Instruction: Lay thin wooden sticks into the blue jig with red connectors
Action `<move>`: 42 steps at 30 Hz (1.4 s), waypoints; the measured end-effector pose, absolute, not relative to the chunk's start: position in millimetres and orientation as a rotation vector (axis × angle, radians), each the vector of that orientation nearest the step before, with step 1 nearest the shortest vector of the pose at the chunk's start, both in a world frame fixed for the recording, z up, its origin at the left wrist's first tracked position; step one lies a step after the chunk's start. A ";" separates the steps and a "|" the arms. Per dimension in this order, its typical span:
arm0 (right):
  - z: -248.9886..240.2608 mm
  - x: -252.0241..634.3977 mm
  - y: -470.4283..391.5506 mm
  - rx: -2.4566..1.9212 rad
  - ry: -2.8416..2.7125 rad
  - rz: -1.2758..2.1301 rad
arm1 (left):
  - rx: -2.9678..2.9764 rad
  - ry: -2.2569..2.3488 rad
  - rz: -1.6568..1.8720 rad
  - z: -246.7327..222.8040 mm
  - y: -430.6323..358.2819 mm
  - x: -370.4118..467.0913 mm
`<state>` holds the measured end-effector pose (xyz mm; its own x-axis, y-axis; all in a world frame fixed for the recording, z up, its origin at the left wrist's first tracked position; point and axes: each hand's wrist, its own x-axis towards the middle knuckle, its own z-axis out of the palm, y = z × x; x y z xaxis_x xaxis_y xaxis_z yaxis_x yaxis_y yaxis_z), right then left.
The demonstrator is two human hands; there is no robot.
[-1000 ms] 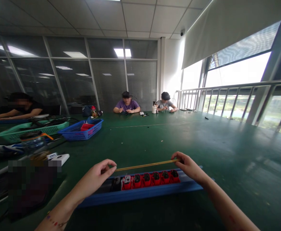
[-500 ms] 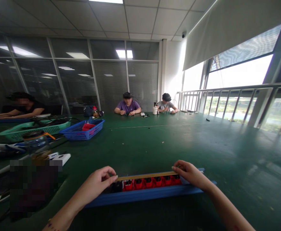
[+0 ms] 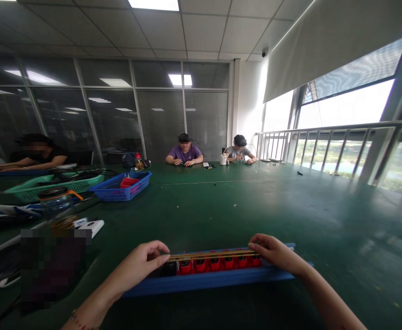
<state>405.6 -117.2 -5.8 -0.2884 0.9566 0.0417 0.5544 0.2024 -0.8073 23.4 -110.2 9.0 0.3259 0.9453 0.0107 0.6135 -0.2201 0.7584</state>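
Observation:
My left hand (image 3: pixel 139 262) pinches the left end of thin yellowish-brown sticks (image 3: pixel 211 256) between thumb and fingers. At their other end, my right hand (image 3: pixel 276 252) has its thumb and fingers closed on them too. The sticks lie level, stretched lengthwise over a long blue tray (image 3: pixel 211 283). Below them, a row of several small red holders (image 3: pixel 215 265) with black pieces sits in the tray. A dark block (image 3: pixel 169 269) is at the row's left end, partly behind my left hand. Whether the sticks touch the holders I cannot tell.
On the left of the green table (image 3: pixel 201 220) stand a blue basket (image 3: pixel 118 192) with a red box, a green basket (image 3: pixel 80 185) with dark cables, and a lidded jar (image 3: pixel 58 206). A white device (image 3: pixel 97 228) lies nearby. Several people sit around the table.
The view has shifted slightly. Both hands still hold the sticks above the tray, and the sticks now appear a little more apart from each other.

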 end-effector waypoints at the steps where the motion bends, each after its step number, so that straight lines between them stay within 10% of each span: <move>1: -5.3 406.1 -117.4 -1.406 -1.938 0.940 | 1.927 1.364 0.643 8.7 -109.8 23.3; 31: -0.5 481.1 -101.2 -1.348 -1.190 0.729 | 1.905 1.358 0.646 7.0 -110.4 24.5; 42: -17.6 438.5 -62.6 -1.358 -1.675 0.721 | 2.105 1.446 0.541 18.5 -114.2 16.8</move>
<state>438.5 -62.6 -17.6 -0.0594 0.9663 0.2505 0.4826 0.2475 -0.8401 16.8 -114.2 18.5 0.3487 0.9367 0.0302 0.7267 -0.2906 0.6224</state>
